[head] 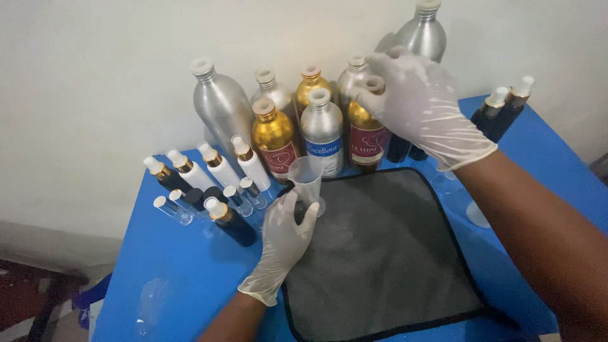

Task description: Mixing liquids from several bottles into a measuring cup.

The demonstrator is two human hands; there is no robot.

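Observation:
My left hand [284, 244], in a thin white glove, is closed around a small dark bottle [299, 211] at the near-left corner of a grey cloth [380, 253]. A clear plastic measuring cup [306, 175] stands just behind that hand. My right hand [418, 104], also gloved, reaches to the back row and touches the cap of a gold bottle with a dark red label [366, 136]. Beside it stand a silver bottle with a blue label [322, 133] and another gold bottle [273, 136].
Several tall silver bottles [218, 104] line the white wall. Small white, black and clear spray bottles [209, 180] cluster at the left of the blue table [171, 278]. Two dark bottles with gold-and-white caps [500, 111] stand at the far right.

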